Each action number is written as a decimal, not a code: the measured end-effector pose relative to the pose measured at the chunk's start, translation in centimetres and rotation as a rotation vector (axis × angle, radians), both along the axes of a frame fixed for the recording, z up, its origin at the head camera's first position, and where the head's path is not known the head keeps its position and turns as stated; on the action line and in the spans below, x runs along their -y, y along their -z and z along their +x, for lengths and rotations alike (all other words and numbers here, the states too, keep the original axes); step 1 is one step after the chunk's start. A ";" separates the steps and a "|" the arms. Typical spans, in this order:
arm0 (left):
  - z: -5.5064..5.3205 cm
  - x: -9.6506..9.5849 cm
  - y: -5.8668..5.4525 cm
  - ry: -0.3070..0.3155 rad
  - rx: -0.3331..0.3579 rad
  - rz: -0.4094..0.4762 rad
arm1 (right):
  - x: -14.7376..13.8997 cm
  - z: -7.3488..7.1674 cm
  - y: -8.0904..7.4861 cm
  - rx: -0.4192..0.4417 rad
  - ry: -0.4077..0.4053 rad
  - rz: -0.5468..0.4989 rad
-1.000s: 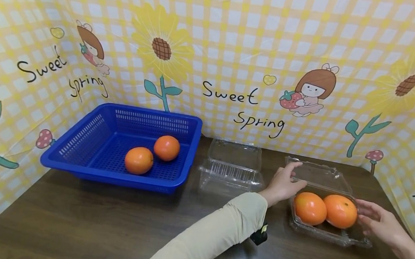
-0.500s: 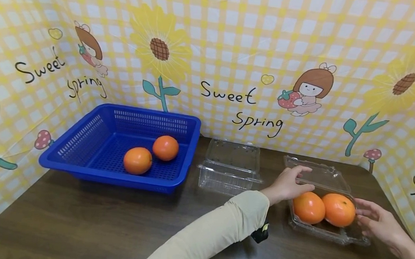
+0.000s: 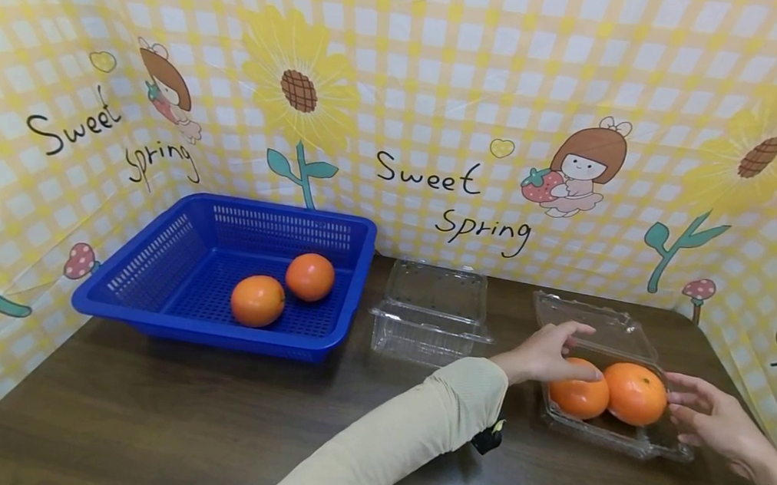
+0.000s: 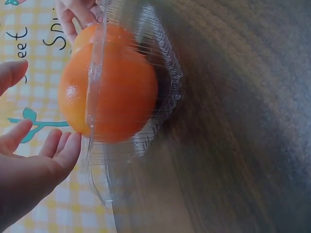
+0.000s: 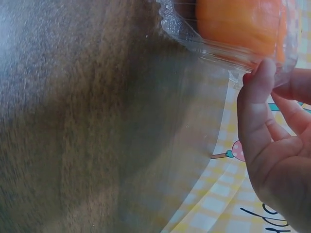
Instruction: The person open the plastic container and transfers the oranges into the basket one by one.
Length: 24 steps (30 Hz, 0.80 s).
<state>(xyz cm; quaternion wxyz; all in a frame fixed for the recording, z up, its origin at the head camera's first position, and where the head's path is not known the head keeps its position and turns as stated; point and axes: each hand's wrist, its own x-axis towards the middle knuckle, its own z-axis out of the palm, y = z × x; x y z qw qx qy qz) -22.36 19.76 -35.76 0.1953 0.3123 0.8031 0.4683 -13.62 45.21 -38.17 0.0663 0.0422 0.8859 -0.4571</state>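
clear box: lid opened backward | two orange fruits: inside this box | left hand: at box's left part, fingers spread loosely | right hand: at box's right edge, fingers pinching it | blue basket: left of box, well apart

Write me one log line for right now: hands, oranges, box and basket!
left hand: open over clear box; right hand: pinches clear box; lid: open; inside: two oranges; blue basket: two more oranges
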 end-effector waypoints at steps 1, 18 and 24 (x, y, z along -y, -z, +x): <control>0.0 0.0 0.0 0.006 -0.004 -0.002 | 0.0 0.0 0.0 -0.001 0.001 -0.005; -0.1 -0.7 0.9 0.007 -0.106 -0.091 | -0.3 -0.1 0.1 0.006 0.004 -0.017; -0.1 -0.8 1.2 0.044 -0.176 -0.148 | -0.4 -0.2 0.3 0.022 0.006 -0.001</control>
